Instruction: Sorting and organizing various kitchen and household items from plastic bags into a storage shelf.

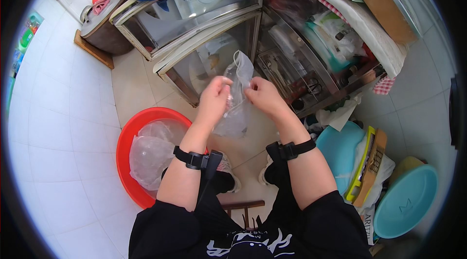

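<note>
A translucent plastic bag (242, 74) hangs in front of me, its cord-like edge looping at the top and its lower part reaching down over the floor. My left hand (216, 95) pinches a crumpled part of the bag along its left side. Opposite it, my right hand (267, 95) grips the bag's right edge between thumb and curled fingers. Below my left forearm stands a red plastic basin (126, 171) on the floor. Crumpled clear plastic bags (149, 156) lie inside that basin. My fingers hide some of the bag's folds.
Ahead, a cabinet's glass doors (186, 58) hang open towards me. Inside, a clear tray (288, 72) holds cutlery and scissors. Blue basins (405, 202) and a wooden-handled grater (372, 164) stand at right. A lidded pot (109, 29) sits at back left, beside a tiled wall (62, 142).
</note>
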The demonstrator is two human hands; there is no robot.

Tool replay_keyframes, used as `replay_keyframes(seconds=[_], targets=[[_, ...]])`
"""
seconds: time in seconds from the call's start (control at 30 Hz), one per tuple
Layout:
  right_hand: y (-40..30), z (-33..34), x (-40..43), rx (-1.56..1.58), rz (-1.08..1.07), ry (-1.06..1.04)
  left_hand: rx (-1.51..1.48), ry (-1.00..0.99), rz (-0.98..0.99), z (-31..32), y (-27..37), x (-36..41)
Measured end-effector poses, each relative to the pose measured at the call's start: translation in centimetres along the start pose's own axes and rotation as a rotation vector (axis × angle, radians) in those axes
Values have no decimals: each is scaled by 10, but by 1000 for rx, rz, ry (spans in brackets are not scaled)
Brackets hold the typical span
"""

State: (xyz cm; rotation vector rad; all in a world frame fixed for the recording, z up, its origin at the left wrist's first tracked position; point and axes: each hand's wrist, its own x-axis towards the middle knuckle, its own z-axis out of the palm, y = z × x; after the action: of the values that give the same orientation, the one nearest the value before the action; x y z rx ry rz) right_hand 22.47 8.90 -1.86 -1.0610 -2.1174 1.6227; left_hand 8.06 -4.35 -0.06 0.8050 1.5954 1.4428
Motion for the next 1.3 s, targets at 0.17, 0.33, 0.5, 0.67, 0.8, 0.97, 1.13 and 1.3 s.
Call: replay_keyframes(seconds=[0.17, 0.33, 0.5, 0.67, 0.8, 0.97, 1.13, 1.3], targets=[[-17, -31, -9, -349, -158, 394, 348, 310, 162, -28, -3, 9], [-13, -50, -15, -457, -81, 387, 719, 300, 303, -33, 13, 0], [-24, -48, -16, -523, -114, 406, 790, 331, 267, -37, 13, 4], [-24, -38, -12, -512, -206, 321, 965, 251, 221, -49, 2, 5], [-24, -27, -12, -561, -287, 255, 1114, 127, 25, -52, 0, -1], [-22, -36, -9, -528, -292, 237, 944, -4, -61, -33, 1, -2], [-27, -32, -7, -541, -201, 226, 759, 46, 39, -23, -4, 3], [-22, -27, -2, -565, -240, 238, 790, -11, 176, -21, -12, 3]])
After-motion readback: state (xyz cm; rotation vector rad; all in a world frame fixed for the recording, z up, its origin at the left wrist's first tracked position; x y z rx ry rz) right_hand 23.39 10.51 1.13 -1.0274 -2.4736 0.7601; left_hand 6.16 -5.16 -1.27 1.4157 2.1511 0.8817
